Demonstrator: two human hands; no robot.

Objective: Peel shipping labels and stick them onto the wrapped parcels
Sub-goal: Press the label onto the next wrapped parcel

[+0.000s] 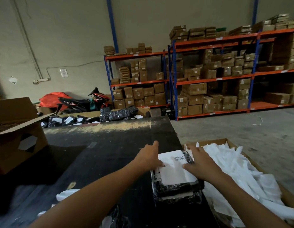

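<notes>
Label: I see one white shipping label (175,170) lying flat on the top wrapped parcel (177,186), barcode at its far end.
Parcels: glossy black plastic wrap, flat and rectangular; I count two stacked at the table's right edge, near corner; whether more lie under them I cannot tell.
Left hand: my left hand (150,156) rests on the label's left edge, fingers straight and pressing, index pointing away.
Right hand: my right hand (199,162) lies spread and flat on the label's right side, thumb on the paper, gripping nothing.
Table: dark, scuffed table (96,153) with a pale worn strip near its far edge; bare surface from the stack out to the far edge.
Right side: one cardboard box (228,141) of crumpled white backing strips (233,170) just beside the table's right edge.
Left side: one open brown carton (16,129) at the far left corner.
Far edge: a heap of black labelled parcels (87,118) beyond it.
Background: orange-and-blue shelving (213,76) packed with brown boxes; one motorbike (83,102) by the wall.
</notes>
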